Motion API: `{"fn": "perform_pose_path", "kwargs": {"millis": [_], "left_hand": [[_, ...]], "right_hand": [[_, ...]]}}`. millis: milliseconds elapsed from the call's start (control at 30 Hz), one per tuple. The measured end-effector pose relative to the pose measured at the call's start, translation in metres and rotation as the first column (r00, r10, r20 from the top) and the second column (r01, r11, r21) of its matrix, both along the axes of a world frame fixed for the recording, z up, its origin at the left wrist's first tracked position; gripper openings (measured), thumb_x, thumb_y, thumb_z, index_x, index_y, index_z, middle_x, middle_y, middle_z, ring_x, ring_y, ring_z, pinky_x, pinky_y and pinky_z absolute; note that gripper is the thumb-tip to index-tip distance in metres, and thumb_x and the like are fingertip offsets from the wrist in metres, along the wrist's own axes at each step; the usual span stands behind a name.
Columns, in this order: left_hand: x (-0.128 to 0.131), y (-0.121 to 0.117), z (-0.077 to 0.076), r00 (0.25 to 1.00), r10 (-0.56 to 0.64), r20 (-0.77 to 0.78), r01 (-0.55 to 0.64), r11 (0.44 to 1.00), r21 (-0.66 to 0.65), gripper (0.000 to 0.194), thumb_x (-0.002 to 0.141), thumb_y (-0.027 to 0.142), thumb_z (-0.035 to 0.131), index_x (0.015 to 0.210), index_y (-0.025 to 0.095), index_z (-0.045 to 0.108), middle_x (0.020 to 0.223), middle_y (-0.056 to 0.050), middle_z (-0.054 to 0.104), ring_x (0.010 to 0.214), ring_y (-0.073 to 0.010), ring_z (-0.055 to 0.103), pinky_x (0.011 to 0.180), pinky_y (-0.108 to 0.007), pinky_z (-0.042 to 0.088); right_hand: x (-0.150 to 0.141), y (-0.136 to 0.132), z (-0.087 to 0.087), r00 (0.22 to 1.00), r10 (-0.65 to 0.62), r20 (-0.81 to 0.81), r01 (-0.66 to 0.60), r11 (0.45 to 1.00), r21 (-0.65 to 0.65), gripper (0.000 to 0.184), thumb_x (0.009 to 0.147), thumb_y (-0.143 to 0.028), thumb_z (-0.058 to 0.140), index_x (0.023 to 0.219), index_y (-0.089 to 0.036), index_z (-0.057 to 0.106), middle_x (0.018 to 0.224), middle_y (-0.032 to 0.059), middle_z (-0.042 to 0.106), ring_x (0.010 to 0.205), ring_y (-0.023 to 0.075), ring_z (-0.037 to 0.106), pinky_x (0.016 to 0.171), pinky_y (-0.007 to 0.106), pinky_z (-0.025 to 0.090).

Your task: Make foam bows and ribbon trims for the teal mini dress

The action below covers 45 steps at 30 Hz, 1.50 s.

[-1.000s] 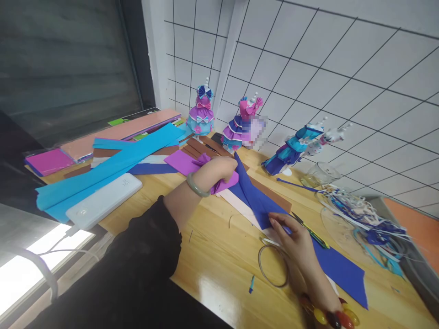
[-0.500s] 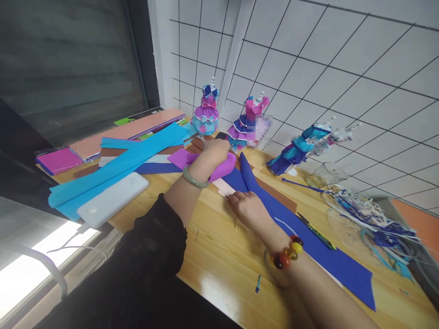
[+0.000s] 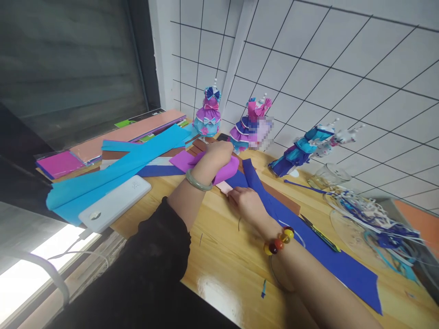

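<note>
A cabled white power bank lies on the wooden table, small dressed mannequins stand along a tiled white wall, and a clear glass sits beside tangled scrap strips.

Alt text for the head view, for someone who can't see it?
A left hand covers part of a purple sheet and a right hand touches a pale pink strip, on a wooden table. Small dressed figures stand behind.

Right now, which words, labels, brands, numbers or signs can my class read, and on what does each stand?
None can be read clearly.
White power bank: faint marks, too small and blurred.
Dark packaging at the back left: pale lettering, too small and blurred.
</note>
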State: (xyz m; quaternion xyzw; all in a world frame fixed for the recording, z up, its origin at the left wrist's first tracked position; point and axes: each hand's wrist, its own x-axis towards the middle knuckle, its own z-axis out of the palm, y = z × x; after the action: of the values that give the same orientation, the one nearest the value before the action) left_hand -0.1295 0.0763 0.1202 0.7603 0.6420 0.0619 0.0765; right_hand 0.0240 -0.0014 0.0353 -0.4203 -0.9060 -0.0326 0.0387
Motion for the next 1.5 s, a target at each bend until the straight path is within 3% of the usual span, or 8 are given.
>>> {"fn": "perform_pose_path", "kwargs": {"millis": [167,367,533,633,767,933,1067,1500], "left_hand": [[0.0,-0.002,-0.001,1.0,-0.031,-0.005,0.031,0.999,0.014,0.032,0.074,0.004,0.042,0.099,0.015,0.059,0.1,-0.012,0.06,0.094,-0.0237,0.055,0.076,-0.035,0.043],[0.005,-0.005,-0.002,0.989,-0.123,0.076,0.118,0.991,0.068,0.033,0.074,0.006,0.043,0.103,0.013,0.057,0.103,-0.013,0.059,0.099,-0.023,0.053,0.082,-0.033,0.039],[0.041,-0.014,-0.007,0.735,-0.509,0.448,0.466,0.859,0.21,0.039,0.074,0.027,0.052,0.111,0.015,0.053,0.111,-0.009,0.057,0.101,-0.0178,0.051,0.084,-0.027,0.037],[0.074,-0.029,-0.018,0.528,-0.55,0.647,0.664,0.742,0.089,0.04,0.072,0.037,0.055,0.105,0.015,0.057,0.097,-0.007,0.062,0.087,-0.0152,0.056,0.073,-0.023,0.04],[0.111,-0.048,-0.042,0.41,-0.467,0.783,0.774,0.633,-0.027,0.029,0.067,0.03,0.061,0.092,0.015,0.061,0.078,-0.002,0.062,0.073,-0.0129,0.056,0.064,-0.021,0.04],[0.133,-0.054,-0.069,0.344,-0.155,0.926,0.723,0.672,-0.156,0.032,0.067,0.018,0.058,0.099,0.011,0.056,0.067,-0.001,0.059,0.059,-0.0091,0.053,0.055,-0.021,0.041],[0.137,-0.053,-0.078,0.3,-0.018,0.954,0.744,0.63,-0.222,0.037,0.067,0.016,0.06,0.103,0.011,0.053,0.067,-0.001,0.058,0.059,-0.0083,0.053,0.055,-0.021,0.042],[0.149,-0.058,-0.094,0.343,-0.047,0.938,0.709,0.668,-0.226,0.042,0.062,0.014,0.061,0.104,0.011,0.054,0.064,0.001,0.055,0.056,-0.0067,0.052,0.054,-0.018,0.04]], "right_hand": [[0.016,0.002,-0.002,0.864,-0.26,-0.431,0.095,0.925,-0.367,0.024,0.081,-0.031,0.044,0.077,-0.016,0.063,0.068,0.0014,0.061,0.058,0.0121,0.05,0.053,0.023,0.033],[0.045,-0.001,0.001,0.407,-0.647,-0.645,-0.042,0.692,-0.721,0.026,0.07,-0.041,0.059,0.073,-0.016,0.063,0.062,0.0013,0.063,0.058,0.0127,0.055,0.06,0.026,0.041],[0.083,-0.018,0.012,0.15,-0.771,-0.62,-0.132,0.606,-0.785,0.022,0.064,-0.037,0.068,0.075,-0.018,0.065,0.066,0.0019,0.065,0.063,0.0122,0.059,0.067,0.026,0.044],[0.104,-0.033,0.018,0.083,-0.774,-0.628,-0.131,0.616,-0.777,0.018,0.065,-0.035,0.068,0.072,-0.018,0.065,0.065,0.0007,0.064,0.062,0.0105,0.058,0.068,0.025,0.045],[0.127,-0.051,0.019,0.032,-0.769,-0.639,-0.105,0.633,-0.767,0.019,0.066,-0.035,0.068,0.075,-0.018,0.066,0.068,0.0011,0.065,0.063,0.01,0.058,0.068,0.024,0.045],[0.142,-0.062,0.009,0.007,-0.773,-0.635,-0.086,0.632,-0.77,0.02,0.066,-0.036,0.068,0.073,-0.018,0.066,0.068,0.0013,0.064,0.061,0.0094,0.057,0.065,0.023,0.044],[0.146,-0.065,-0.003,-0.013,-0.775,-0.632,-0.091,0.631,-0.771,0.021,0.066,-0.037,0.068,0.074,-0.018,0.066,0.064,0.0007,0.064,0.06,0.0097,0.057,0.064,0.023,0.043],[0.149,-0.069,-0.008,-0.141,-0.769,-0.623,-0.208,0.638,-0.741,0.034,0.067,-0.033,0.067,0.097,-0.02,0.059,0.08,0.0014,0.064,0.07,0.013,0.061,0.069,0.028,0.047]]}}
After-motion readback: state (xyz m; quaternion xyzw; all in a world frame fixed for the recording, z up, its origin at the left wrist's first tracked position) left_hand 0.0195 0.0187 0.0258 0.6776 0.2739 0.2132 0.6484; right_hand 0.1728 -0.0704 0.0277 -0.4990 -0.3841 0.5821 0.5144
